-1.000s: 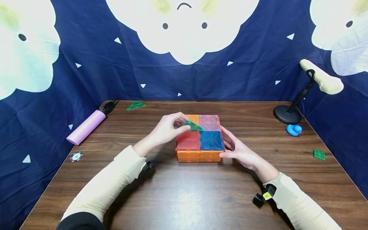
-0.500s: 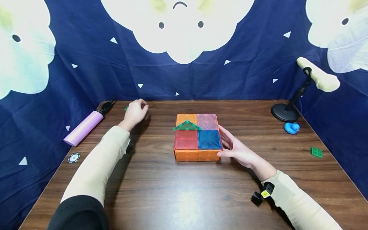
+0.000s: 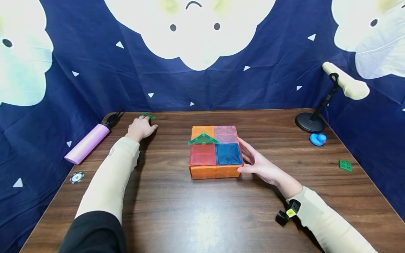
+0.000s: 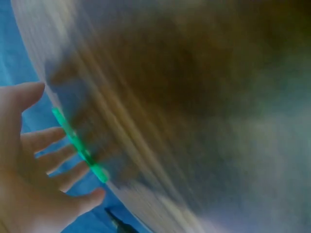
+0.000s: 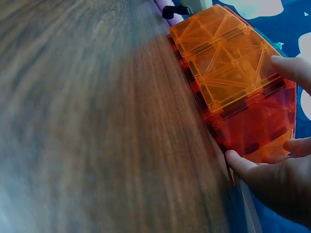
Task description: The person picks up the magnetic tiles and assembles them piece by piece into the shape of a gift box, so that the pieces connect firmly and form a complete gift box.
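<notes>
A box of see-through magnetic tiles (image 3: 228,154) sits mid-table, its top made of orange, pink, red and blue squares. On top, along the seam between the orange and red squares, is a green triangular tile (image 3: 204,139). My right hand (image 3: 261,167) holds the box's right side, thumb at the front corner and fingers further back; the right wrist view shows the orange front (image 5: 228,58) and red side (image 5: 255,119). At the far left, my left hand (image 3: 140,128) reaches with spread fingers over a second green triangular tile (image 4: 80,145), partly hidden in the head view.
Left of my left arm lie a lilac cylinder with a black end (image 3: 87,144) and a poker chip (image 3: 76,177). On the right are a black-based stand (image 3: 310,122), a blue rubber duck (image 3: 317,139) and a green toy brick (image 3: 345,165). A blue cloth hangs behind the table.
My left hand has let go of the first green triangular tile on the box and moved to the back left, over the second. My right hand stays at the box. The head view has shifted slightly.
</notes>
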{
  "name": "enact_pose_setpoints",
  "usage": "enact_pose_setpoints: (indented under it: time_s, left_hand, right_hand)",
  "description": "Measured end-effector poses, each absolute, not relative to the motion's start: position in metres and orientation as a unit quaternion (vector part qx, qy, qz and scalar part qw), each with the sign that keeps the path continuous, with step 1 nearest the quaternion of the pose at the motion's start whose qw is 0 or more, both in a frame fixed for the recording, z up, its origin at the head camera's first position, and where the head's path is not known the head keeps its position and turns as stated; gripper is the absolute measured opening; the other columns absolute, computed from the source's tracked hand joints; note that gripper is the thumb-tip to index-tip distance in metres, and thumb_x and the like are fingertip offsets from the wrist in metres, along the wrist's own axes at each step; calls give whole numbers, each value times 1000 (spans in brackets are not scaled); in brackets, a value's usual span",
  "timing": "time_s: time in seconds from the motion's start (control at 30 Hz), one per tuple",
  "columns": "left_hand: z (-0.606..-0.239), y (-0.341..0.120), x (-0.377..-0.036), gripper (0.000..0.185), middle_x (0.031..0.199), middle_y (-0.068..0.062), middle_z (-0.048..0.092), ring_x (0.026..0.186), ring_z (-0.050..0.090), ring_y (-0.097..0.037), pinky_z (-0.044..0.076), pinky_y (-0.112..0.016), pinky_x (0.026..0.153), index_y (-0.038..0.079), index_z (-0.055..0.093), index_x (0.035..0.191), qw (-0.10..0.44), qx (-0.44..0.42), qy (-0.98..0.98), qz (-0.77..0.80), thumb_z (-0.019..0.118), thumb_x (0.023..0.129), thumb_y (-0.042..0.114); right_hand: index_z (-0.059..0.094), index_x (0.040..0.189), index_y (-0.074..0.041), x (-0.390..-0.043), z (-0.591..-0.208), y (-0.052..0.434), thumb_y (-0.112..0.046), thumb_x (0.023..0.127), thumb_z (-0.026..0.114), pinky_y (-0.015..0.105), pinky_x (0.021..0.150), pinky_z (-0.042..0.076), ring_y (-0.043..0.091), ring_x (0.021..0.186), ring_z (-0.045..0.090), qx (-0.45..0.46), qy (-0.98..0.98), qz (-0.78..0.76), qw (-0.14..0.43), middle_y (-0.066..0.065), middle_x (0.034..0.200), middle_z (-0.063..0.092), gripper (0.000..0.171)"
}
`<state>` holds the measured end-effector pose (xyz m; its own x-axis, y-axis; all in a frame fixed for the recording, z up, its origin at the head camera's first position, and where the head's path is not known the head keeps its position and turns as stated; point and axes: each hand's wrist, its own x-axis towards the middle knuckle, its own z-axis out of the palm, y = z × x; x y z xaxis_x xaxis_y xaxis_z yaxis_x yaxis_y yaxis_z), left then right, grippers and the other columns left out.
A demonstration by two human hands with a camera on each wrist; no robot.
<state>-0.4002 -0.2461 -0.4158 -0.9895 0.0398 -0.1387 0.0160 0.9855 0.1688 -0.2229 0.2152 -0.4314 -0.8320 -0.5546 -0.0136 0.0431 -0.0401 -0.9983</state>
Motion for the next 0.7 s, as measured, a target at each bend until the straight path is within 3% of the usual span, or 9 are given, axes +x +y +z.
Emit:
enact_pose_setpoints:
  time_s: [0.23, 0.47, 0.7]
  left_hand:
    - [-411, -234, -374, 74, 155, -30, 31, 137, 31, -53, 37, -72, 98, -4, 40, 152, 72, 58, 993, 71, 52, 101, 48]
    - [-410, -214, -335, 63, 150, -29, 40, 133, 39, -52, 42, -70, 94, -3, 45, 149, 63, 117, 990, 37, 59, 98, 31]
    - [-405, -203, -303, 57, 145, -25, 47, 125, 47, -48, 46, -67, 89, 2, 52, 146, 50, 157, 985, 44, 64, 97, 28]
  right_hand:
    - [5, 166, -19, -222, -431, 213, -3, 91, 75, 25, 106, 41, 38, 153, 12, -195, 659, -694, 214, 11, 170, 4, 104]
    - [4, 166, -19, -222, -430, 214, -3, 91, 75, 26, 107, 40, 38, 153, 11, -196, 663, -690, 214, 11, 170, 4, 103]
    - [4, 166, -18, -222, -430, 213, -4, 91, 75, 28, 108, 39, 38, 153, 11, -196, 666, -687, 215, 11, 170, 4, 103]
